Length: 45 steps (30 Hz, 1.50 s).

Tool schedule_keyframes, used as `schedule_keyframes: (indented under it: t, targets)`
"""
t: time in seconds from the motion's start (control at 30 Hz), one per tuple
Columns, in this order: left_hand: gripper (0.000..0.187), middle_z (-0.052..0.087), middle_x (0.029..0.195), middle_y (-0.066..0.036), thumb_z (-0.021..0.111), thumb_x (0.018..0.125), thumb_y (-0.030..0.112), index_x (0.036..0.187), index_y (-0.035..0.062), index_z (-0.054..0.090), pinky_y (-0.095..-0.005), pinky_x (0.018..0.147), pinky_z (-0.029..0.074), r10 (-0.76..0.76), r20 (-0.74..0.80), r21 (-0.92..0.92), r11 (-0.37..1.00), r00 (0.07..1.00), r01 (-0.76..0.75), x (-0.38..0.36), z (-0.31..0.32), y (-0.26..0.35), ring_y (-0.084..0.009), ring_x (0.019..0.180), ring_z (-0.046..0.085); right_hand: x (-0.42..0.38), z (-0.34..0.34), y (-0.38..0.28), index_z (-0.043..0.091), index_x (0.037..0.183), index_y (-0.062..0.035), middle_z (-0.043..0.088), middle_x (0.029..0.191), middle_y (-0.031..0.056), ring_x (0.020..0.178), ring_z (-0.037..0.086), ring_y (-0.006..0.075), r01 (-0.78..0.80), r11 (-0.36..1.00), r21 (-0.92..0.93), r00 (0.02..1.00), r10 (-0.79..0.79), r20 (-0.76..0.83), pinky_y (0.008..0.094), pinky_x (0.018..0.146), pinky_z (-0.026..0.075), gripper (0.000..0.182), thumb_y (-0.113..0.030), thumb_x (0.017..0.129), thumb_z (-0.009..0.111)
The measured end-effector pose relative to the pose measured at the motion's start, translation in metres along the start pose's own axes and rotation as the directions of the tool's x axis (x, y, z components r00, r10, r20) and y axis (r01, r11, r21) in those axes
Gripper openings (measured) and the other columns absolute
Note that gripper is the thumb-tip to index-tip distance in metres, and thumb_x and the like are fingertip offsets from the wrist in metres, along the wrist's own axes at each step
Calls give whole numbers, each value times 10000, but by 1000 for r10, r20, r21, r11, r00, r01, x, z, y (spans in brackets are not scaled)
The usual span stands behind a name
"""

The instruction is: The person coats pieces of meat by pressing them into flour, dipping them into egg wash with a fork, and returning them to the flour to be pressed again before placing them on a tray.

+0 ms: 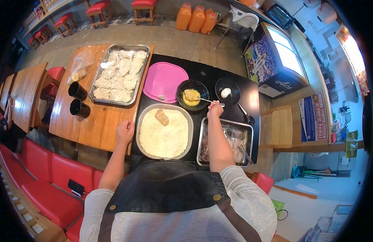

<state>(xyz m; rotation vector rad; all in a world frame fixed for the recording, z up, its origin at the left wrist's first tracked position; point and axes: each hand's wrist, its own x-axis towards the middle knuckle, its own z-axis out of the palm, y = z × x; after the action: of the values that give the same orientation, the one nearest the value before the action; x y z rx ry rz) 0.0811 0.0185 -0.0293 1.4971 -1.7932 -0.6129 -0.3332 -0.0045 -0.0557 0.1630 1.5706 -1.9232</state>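
My right hand [214, 109] grips a metal utensil [205, 100] that reaches into a black bowl [180, 91] of yellow beaten egg. A piece of ground-meat mixture [191, 94] sits in the egg at the utensil's end, whose shape is hidden. Loosely curled, my left hand [125, 131] is by the wooden table's edge, with nothing visible in it. Between my arms stands a tub [138, 139] of pale breadcrumbs [164, 137], with another meat piece [162, 117] lying on the crumbs. Beneath my right forearm is a metal tray [251, 139] of raw ground meat [231, 150] and a utensil.
A large metal tray [140, 91] of crumb-coated pieces lies at the left, near two black cups [78, 101] and a plastic bag [81, 60]. A pink lid [164, 78] is behind the tub. At the right are a black plate [231, 99] with white egg-like items and black-handled tongs or scissors [246, 115].
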Motion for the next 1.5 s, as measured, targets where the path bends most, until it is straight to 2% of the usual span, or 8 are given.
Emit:
schedule_keyframes:
  t: [0.33, 0.53, 0.8, 1.0, 1.13, 1.2, 1.33, 1.5]
  targets:
    - [92, 546, 619, -101, 595, 810, 111, 776, 26, 590, -290, 478, 433, 28, -11, 29, 999, 1000, -27, -1, -1, 4, -194, 506, 533, -25, 13, -74, 508, 795, -9, 507, 600, 54, 453, 435, 111, 274, 952, 136, 951, -289, 112, 237, 366, 330, 246, -217, 925, 491]
    - [136, 495, 561, -80, 586, 817, 123, 742, 10, 575, -295, 477, 385, 19, -30, -35, 999, 999, -20, -2, 2, 2, -165, 490, 471, -40, 18, -112, 527, 824, -1, 462, 575, 17, 440, 391, 83, 284, 914, 288, 911, -351, 216, 212, 370, 298, 235, -214, 919, 493]
    - [122, 521, 579, -81, 595, 811, 119, 748, 18, 575, -290, 472, 387, 17, -35, -48, 999, 999, -18, -2, -1, 5, -159, 491, 479, -8, -10, -19, 536, 788, -29, 461, 577, 15, 442, 395, 102, -97, 973, 209, 995, 89, 44, 230, 369, 296, 247, -220, 930, 469]
    - [116, 560, 627, -114, 601, 811, 124, 769, 18, 581, -310, 496, 437, 60, -39, -8, 998, 997, -60, -2, 4, -4, -210, 514, 547, 4, -27, -19, 537, 794, -40, 460, 592, 15, 469, 415, 95, -72, 941, 332, 996, 52, 69, 221, 386, 328, 272, -252, 942, 450]
    - [117, 561, 628, -114, 609, 805, 126, 766, 20, 578, -306, 493, 439, 69, -28, 15, 998, 997, -68, 0, 2, -5, -209, 523, 550, 9, -31, -15, 540, 820, -37, 462, 599, 16, 484, 412, 98, -5, 998, 62, 1000, 5, -2, 219, 400, 326, 259, -253, 940, 461]
    - [117, 559, 627, -113, 610, 803, 125, 763, 20, 577, -305, 493, 438, 44, -27, 18, 999, 999, -43, -1, 2, -2, -208, 528, 551, 9, -32, -17, 556, 795, -20, 481, 599, 32, 467, 411, 104, -42, 960, 277, 999, 39, 16, 231, 389, 327, 272, -247, 929, 486]
    - [112, 554, 621, -108, 612, 800, 121, 761, 22, 578, -301, 496, 439, -4, -3, 7, 1000, 1000, 4, -1, 0, 1, -202, 536, 554, 9, -34, -16, 547, 820, -22, 476, 592, 32, 461, 402, 106, -22, 987, 159, 1000, 25, -18, 235, 388, 320, 268, -255, 933, 477]
    - [118, 528, 600, -104, 604, 805, 120, 747, 22, 572, -315, 487, 412, 71, -39, 21, 997, 997, -70, -1, 0, 1, -207, 518, 516, 7, -37, -20, 536, 825, -23, 478, 602, 33, 478, 421, 107, -58, 969, 241, 998, 54, 22, 235, 398, 329, 258, -246, 937, 469]
